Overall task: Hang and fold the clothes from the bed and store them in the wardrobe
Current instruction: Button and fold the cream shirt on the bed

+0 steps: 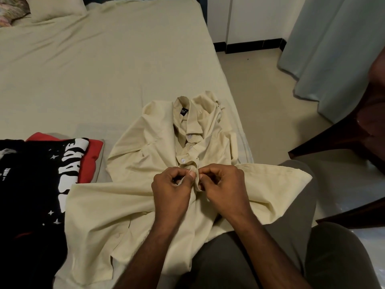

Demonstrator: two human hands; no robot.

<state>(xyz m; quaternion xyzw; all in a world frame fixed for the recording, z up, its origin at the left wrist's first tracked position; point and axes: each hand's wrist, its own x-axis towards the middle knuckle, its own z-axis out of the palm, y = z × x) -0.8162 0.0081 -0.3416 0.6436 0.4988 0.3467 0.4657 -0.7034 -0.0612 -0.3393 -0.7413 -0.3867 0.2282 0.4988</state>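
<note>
A cream button-up shirt (116, 205) lies front-up on the bed (83, 65), collar pointing away from me, its lower part draped over my lap. Two of its upper buttons are fastened. My left hand (170, 190) pinches the left edge of the shirt's front placket at mid-chest. My right hand (225, 188) pinches the right edge of the placket right beside it, fingertips almost touching. A black T-shirt with white print (35, 184) lies at the left on top of a red garment (93, 155).
Pillows (56, 7) sit at the head of the bed, far left. A dark wooden chair (343, 138) stands to my right on the tiled floor. A pale blue curtain (337, 51) hangs at the far right beside a white wall.
</note>
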